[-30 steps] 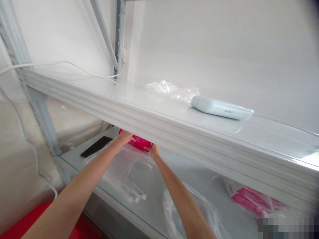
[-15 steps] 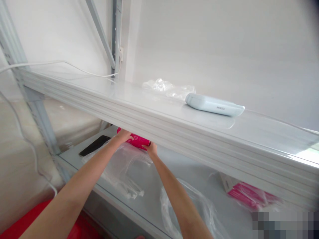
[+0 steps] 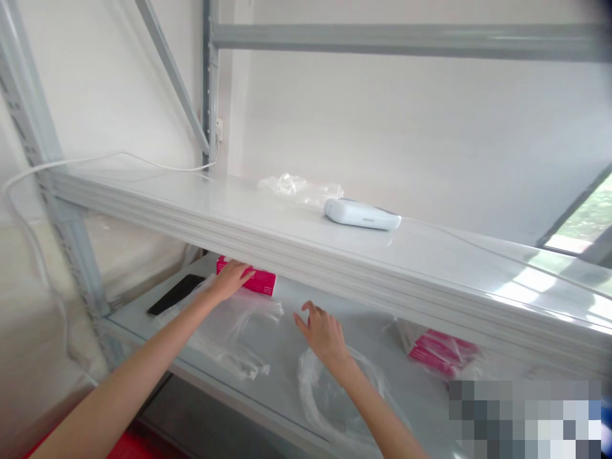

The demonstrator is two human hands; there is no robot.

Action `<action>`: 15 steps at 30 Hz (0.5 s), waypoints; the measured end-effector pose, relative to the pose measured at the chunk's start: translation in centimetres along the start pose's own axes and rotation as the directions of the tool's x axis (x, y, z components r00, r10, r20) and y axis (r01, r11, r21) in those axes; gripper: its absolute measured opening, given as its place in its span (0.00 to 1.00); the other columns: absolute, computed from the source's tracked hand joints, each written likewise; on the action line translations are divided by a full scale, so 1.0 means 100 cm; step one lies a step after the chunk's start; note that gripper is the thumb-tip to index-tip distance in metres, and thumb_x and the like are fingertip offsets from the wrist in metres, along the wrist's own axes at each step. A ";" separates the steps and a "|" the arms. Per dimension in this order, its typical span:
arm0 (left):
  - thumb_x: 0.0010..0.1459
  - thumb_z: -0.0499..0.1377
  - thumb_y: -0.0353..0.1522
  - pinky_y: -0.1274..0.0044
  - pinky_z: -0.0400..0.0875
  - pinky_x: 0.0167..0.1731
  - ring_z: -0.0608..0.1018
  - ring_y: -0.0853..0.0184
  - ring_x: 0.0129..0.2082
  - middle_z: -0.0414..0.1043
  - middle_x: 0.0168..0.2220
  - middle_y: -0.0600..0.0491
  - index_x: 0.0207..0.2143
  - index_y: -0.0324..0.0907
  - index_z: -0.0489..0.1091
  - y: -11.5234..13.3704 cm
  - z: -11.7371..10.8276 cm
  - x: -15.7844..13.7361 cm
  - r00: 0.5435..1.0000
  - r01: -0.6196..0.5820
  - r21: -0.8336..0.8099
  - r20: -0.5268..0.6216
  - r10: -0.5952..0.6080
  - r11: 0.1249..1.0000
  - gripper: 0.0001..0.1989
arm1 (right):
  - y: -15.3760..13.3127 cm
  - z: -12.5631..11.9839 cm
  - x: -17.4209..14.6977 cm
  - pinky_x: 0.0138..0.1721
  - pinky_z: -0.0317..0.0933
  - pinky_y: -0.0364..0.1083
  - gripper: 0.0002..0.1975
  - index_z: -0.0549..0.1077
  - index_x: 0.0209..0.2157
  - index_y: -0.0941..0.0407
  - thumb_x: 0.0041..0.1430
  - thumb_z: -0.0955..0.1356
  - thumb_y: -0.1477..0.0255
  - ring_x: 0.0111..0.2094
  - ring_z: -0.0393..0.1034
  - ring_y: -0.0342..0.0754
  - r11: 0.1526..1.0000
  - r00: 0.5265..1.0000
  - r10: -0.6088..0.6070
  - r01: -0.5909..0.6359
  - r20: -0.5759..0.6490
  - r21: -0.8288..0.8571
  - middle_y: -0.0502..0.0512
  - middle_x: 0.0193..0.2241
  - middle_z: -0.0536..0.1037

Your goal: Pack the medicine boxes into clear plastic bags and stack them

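A pink box with small white print lies towards the back of the lower shelf, partly under the upper shelf's edge. My left hand is on its left part, with a thumb against the front and the other fingers over the top. To the right of the box, my right hand hangs over the lower shelf with its fingers apart and nothing in them. Clear plastic bags lie in front of the box, and a black flat object lies to its left.
On the upper shelf lie a pale blue device, a crumpled clear wrapper and a white cable. Another clear bag and a plastic-wrapped pink box are on the lower shelf. A grey upright stands at left.
My right hand has let go of the pink box and moved right, towards me. My left hand stays on the box. The view has tilted up, showing a grey beam at the top.
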State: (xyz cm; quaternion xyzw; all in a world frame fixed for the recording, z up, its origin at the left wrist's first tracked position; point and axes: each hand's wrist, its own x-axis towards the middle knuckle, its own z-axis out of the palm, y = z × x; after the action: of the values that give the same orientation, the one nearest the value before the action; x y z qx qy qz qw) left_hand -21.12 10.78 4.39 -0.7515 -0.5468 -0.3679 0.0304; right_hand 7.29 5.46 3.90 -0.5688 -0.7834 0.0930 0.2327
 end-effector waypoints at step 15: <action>0.61 0.54 0.37 0.68 0.66 0.50 0.73 0.62 0.49 0.71 0.47 0.49 0.43 0.45 0.72 0.165 -0.009 -0.141 0.991 -0.042 -0.316 0.110 0.081 0.948 0.11 | 0.047 -0.029 -0.106 0.33 0.59 0.43 0.18 0.75 0.35 0.53 0.40 0.64 0.79 0.27 0.63 0.44 0.817 0.998 0.065 -0.068 0.026 0.572 0.45 0.22 0.65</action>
State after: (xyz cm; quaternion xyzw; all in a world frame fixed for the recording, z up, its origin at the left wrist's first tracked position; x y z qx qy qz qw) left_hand -9.50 -7.48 2.71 -0.7846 -0.4585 -0.4022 -0.1111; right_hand 15.23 -3.23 1.72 -0.4995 -0.6994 0.3336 0.3873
